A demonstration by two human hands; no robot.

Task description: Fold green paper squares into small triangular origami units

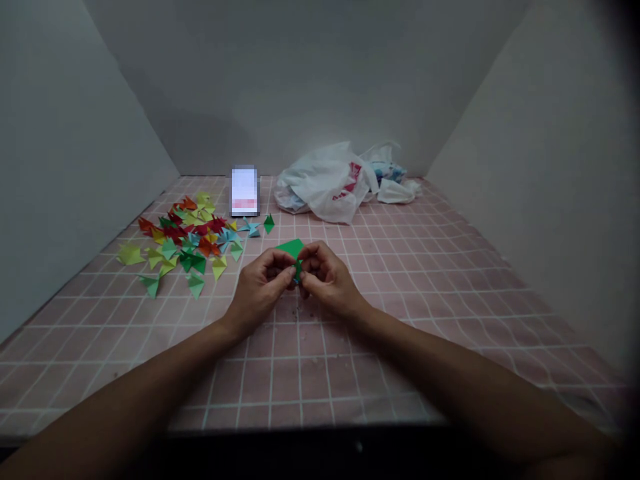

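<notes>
A piece of green paper (292,247) is held between my two hands above the middle of the table, its flat upper part showing past my fingertips. My left hand (264,279) pinches its left side with thumb and fingers. On the right side, my right hand (327,275) is closed on the same paper, the two thumbs nearly touching. Fingers hide much of the paper's lower part. Beyond the hands, a small dark green folded paper (269,223) lies on the cloth.
Several folded papers (193,233) in red, orange, yellow, green and blue are heaped at the left on the pink checked tablecloth (400,287). A lit phone (245,191) stands behind them. White plastic bags (327,180) lie near the back wall, with crumpled white material (397,191) beside them.
</notes>
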